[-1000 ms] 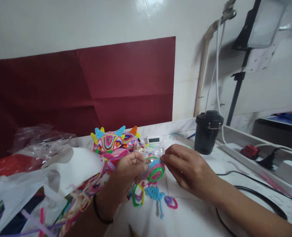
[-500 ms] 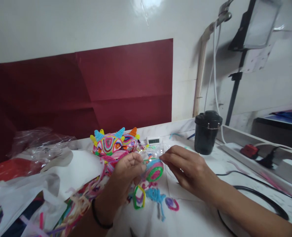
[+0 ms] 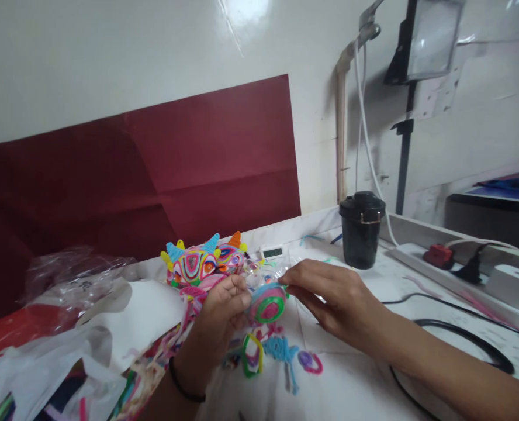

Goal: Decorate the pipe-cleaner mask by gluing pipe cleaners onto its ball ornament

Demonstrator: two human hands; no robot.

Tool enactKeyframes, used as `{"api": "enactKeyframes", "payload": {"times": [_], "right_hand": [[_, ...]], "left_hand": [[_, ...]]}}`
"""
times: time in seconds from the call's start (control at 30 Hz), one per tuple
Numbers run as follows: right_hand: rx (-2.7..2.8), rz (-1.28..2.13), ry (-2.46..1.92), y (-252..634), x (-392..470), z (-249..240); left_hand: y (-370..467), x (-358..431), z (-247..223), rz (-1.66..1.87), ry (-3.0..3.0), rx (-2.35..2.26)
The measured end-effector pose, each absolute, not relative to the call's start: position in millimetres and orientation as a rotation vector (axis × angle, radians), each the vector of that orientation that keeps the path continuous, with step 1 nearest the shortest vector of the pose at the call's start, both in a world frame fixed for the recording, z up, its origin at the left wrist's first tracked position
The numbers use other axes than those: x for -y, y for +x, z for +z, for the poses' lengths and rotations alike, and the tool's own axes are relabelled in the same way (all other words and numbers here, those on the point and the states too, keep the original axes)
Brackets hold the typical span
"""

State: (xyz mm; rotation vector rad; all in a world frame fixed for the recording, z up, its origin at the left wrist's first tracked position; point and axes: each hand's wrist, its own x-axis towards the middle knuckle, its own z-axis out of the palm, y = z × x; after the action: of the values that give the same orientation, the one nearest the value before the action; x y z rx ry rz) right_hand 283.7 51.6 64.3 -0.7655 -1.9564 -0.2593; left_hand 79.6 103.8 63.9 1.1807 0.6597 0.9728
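Observation:
A rounded piece of coiled pipe cleaners [image 3: 270, 309], blue and pink with a green ring, is held up between my hands. My left hand [image 3: 228, 304] has curled fingers and grips its left side, the thumb partly hiding the contact. Fingertips of my right hand [image 3: 336, 292] are pinched together at its upper right edge. Beneath it on the white surface lie a green-and-yellow pipe-cleaner loop [image 3: 253, 355], a light blue wound piece [image 3: 281, 349] with a dangling end, and a purple coil with a pink loop [image 3: 310, 362].
Two colourful horned pipe-cleaner heads [image 3: 193, 264] sit behind my left hand. Loose pipe cleaners and plastic bags [image 3: 44, 356] spread at left. A small digital display [image 3: 272, 252], a black lidded cup [image 3: 362, 231], a power strip [image 3: 417, 261] and cables lie behind and right.
The view has shifted slightly. The coiled piece has turned a little, and my right fingertips are now closer against its upper edge. My left hand keeps nearly the same pose.

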Motion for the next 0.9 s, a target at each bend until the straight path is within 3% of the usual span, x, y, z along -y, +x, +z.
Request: {"api": "enactKeyframes", "payload": {"times": [0.4, 0.9], "right_hand": [[2.017, -0.586, -0.943, 284.0, -48.9, 67.2], [1.58, 0.104, -1.019, 269.1, -50.5, 59.9]], "left_hand": [[78.4, -105.9, 58.9, 0.949, 1.195, -0.635], [82.6, -105.8, 57.8, 0.969, 1.204, -0.596]]}}
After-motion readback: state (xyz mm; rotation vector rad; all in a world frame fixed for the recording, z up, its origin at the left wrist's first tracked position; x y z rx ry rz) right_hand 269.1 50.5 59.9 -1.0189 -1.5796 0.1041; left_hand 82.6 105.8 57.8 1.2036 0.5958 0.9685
